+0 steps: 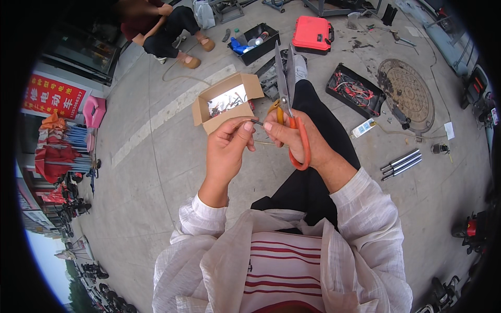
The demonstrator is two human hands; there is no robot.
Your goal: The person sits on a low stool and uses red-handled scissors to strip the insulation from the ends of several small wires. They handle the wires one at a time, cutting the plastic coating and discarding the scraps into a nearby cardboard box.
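Observation:
My left hand [228, 146] is closed in a pinch on a short, thin black piece [255, 122], perhaps a cable end or sleeve. The thumb and index finger of my right hand [305, 136] meet near the piece's other end. Gripped in that same right hand is a pair of large scissors [284, 99], blades pointing away from me and slightly apart. Their orange-red handle loop hangs below the fingers; a yellow-orange loop shows beyond the thumb. Just past my hands, an open cardboard box [252, 86] holds wires and small parts on a white lining.
A black tray [360, 107] of red and black leads lies right of my leg. Beyond are a red hard case [311, 32] and a black bin [269, 47] with bottles. A white power strip [364, 128] and metal tubes [401, 165] lie right. A person [169, 31] sits far left.

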